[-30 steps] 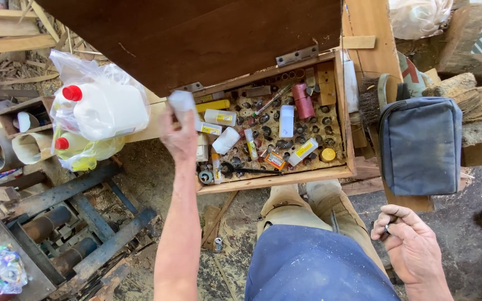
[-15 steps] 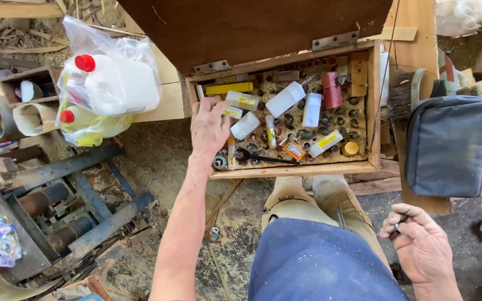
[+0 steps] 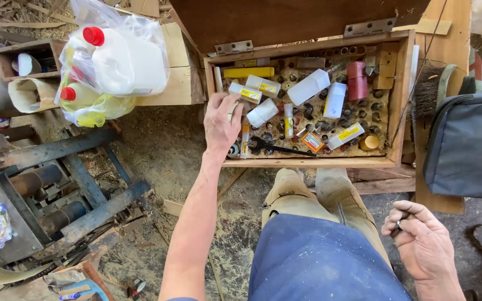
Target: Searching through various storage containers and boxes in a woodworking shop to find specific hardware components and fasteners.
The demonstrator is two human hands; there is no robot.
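Reaching into the wooden box (image 3: 403, 100), the left hand (image 3: 221, 122) lies flat, fingers loosely spread, over a white tube (image 3: 234, 111) at the box's left edge, its long axis hidden. White bottles (image 3: 308, 87) crowd beside it. The right hand (image 3: 419, 242) pinches a small dark object over a sawdust floor.

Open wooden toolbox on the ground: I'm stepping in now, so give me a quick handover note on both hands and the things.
Left hand: palm down inside the open wooden toolbox, on the small white bottles at its left end; grip hidden.
Right hand: by the knee, curled around a small dark metal piece.
Black spanner lies in the box, untouched.
Done: lid up. Left: nothing lifted out yet.
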